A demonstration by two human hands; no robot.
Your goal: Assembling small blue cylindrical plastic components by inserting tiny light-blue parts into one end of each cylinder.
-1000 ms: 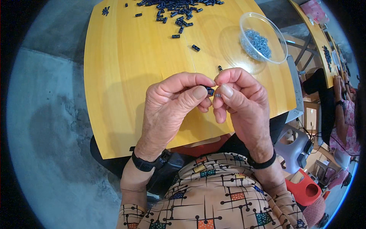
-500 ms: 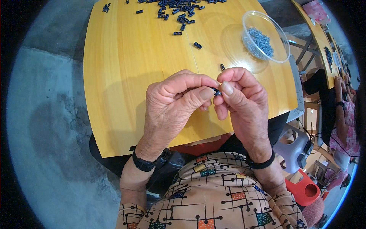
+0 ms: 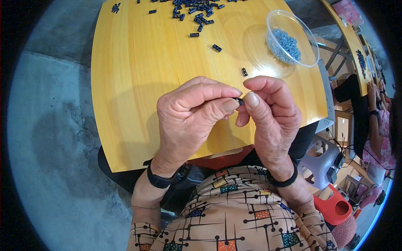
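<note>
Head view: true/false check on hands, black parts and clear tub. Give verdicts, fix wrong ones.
1. The left hand pinches a black part. True.
2. The clear tub holds silvery pieces. True.
3. The tub stands near the left edge of the table. False: near its right edge.
4. All loose black parts lie in the tub. False: they lie outside it.
5. The right hand lies flat on the table. False: it is raised, fingers bent.
</note>
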